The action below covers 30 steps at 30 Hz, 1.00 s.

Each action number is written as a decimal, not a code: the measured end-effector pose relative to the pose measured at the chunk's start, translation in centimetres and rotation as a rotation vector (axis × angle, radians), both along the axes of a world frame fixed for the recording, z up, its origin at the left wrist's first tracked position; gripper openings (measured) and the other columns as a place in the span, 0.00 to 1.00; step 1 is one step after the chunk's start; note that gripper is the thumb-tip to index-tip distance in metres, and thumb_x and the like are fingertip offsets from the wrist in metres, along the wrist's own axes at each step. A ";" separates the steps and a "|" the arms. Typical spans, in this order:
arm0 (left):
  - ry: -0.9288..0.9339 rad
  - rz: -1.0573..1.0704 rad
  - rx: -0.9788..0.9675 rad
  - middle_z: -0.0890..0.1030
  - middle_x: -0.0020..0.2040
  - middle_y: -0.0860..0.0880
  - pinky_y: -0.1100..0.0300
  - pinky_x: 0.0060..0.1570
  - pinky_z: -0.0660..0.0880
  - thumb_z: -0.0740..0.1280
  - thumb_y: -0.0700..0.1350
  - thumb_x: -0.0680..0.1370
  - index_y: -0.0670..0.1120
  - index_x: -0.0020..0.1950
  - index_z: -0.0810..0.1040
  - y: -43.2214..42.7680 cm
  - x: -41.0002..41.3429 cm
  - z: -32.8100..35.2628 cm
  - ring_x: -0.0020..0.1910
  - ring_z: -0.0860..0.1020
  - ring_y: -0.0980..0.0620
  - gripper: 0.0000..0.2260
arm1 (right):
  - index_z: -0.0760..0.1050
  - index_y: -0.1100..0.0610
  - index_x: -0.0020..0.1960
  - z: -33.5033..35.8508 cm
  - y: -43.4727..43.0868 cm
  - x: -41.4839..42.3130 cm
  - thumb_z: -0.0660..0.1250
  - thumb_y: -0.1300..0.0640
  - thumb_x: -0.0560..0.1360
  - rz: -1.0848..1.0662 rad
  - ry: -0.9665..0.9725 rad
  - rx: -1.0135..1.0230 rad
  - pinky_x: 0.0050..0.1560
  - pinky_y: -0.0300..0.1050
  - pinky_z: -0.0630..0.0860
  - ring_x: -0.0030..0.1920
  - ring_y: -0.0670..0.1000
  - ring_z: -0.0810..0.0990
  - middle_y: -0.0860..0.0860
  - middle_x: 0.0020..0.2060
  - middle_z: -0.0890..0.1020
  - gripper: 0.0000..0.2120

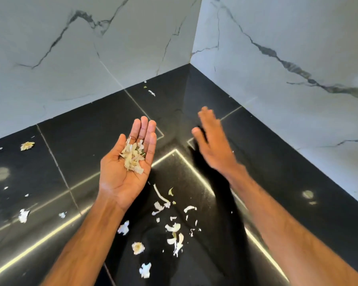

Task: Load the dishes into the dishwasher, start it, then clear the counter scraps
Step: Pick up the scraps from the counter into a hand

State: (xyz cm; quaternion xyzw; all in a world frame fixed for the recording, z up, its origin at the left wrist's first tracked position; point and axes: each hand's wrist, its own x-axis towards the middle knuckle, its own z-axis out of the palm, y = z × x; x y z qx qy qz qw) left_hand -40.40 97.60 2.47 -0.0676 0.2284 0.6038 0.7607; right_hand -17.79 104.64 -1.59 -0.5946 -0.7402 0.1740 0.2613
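Note:
My left hand (127, 162) is held palm up above the black counter (277, 172), fingers straight, carrying a small heap of pale peel scraps (132, 156) in the palm. My right hand (212, 141) hovers to its right, blurred, fingers extended, holding nothing. More white and yellowish scraps (174, 228) lie scattered on the counter below and between my forearms. A few other scraps (27, 145) lie at the far left, and tiny bits (151, 92) sit near the back corner.
White marble-patterned walls (91, 48) meet in a corner behind the counter. Bright strip reflections cross the glossy tiles. Pale smudges (0, 174) mark the counter at left and right.

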 end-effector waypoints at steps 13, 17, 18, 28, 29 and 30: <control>0.019 -0.049 -0.002 0.76 0.70 0.45 0.54 0.74 0.64 0.55 0.46 0.86 0.42 0.72 0.72 8.7 0.5 -2.6 0.70 0.74 0.44 0.18 | 0.52 0.55 0.82 -1.0 4.6 -1.7 0.49 0.39 0.85 0.211 -0.114 -0.058 0.80 0.47 0.41 0.80 0.42 0.43 0.48 0.82 0.50 0.31; 0.040 -0.044 0.045 0.76 0.70 0.45 0.54 0.74 0.65 0.54 0.46 0.86 0.41 0.72 0.73 10.7 -0.6 -3.6 0.70 0.74 0.44 0.18 | 0.48 0.61 0.82 -1.6 12.2 2.9 0.48 0.38 0.84 -0.197 -0.212 -0.105 0.81 0.57 0.43 0.82 0.53 0.45 0.57 0.82 0.50 0.36; 0.046 -0.056 0.049 0.75 0.70 0.45 0.54 0.74 0.65 0.54 0.46 0.86 0.41 0.72 0.73 11.0 -0.7 -3.9 0.70 0.74 0.44 0.18 | 0.48 0.63 0.81 -1.8 13.7 3.5 0.48 0.37 0.84 -0.246 -0.261 -0.128 0.81 0.59 0.44 0.82 0.56 0.46 0.59 0.81 0.50 0.37; 0.035 -0.010 0.058 0.75 0.71 0.43 0.52 0.74 0.65 0.53 0.46 0.86 0.38 0.69 0.76 12.3 -1.3 -3.7 0.70 0.74 0.44 0.19 | 0.50 0.59 0.82 -2.5 14.5 -8.7 0.47 0.45 0.86 0.271 -0.178 -0.072 0.81 0.50 0.45 0.82 0.50 0.46 0.54 0.82 0.51 0.29; 0.035 -0.006 0.051 0.74 0.71 0.43 0.52 0.74 0.65 0.53 0.46 0.86 0.38 0.69 0.76 12.2 -1.8 -3.9 0.70 0.73 0.44 0.19 | 0.51 0.58 0.82 -2.4 15.2 -9.5 0.50 0.48 0.86 0.296 -0.076 -0.080 0.81 0.48 0.44 0.81 0.49 0.47 0.52 0.82 0.52 0.28; 0.031 -0.003 0.044 0.74 0.71 0.43 0.53 0.74 0.65 0.53 0.46 0.87 0.38 0.69 0.75 12.1 -2.3 -4.0 0.71 0.73 0.44 0.19 | 0.50 0.57 0.82 -2.1 16.1 -10.1 0.53 0.49 0.86 0.292 0.001 -0.095 0.80 0.46 0.44 0.81 0.48 0.46 0.52 0.82 0.51 0.28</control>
